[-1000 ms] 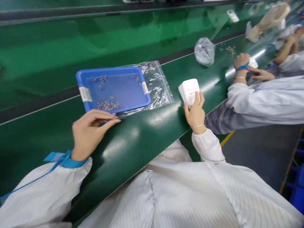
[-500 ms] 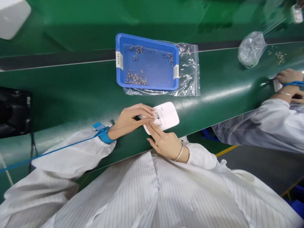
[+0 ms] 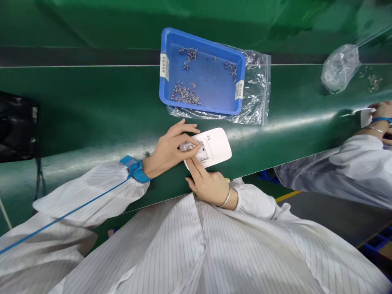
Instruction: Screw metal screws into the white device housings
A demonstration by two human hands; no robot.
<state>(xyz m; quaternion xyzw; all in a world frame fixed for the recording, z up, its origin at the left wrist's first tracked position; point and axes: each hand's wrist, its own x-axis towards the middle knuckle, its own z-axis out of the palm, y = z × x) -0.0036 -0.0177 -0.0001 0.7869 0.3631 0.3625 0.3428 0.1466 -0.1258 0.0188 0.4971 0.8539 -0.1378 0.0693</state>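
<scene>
Nearest to us, just below our fingers, spreads our white striped coat [image 3: 171, 245], and beyond it comes our right hand [image 3: 212, 188], with a thin bracelet [image 3: 226, 198] behind its fingers. Its forefinger and middle finger lie side by side against the near edge of a white device [image 3: 219, 147], while its thumb stands apart from them. Our left hand [image 3: 170, 149], a blue strap [image 3: 139, 171] around the wrist, has thumb and forefinger brought together at the tips over the device's recess [image 3: 203, 153]; we cannot tell whether a small part sits between them. The device lies under the fingertips of both our hands, on the green work surface [image 3: 122, 102]. Well to the left of our left fingers we see a black object [image 3: 16, 126]. Beyond our fingertips stands a blue tray [image 3: 211, 92], small metal pieces [image 3: 185, 96] in separate clusters inside it, and a clear zip bag [image 3: 259, 90] shows from under it. Far to the right of our fingers, a co-worker's hand [image 3: 382, 110] touches a white piece [image 3: 366, 117], and beyond that lie small loose parts [image 3: 374, 83] beside a crumpled clear bag [image 3: 340, 68].
</scene>
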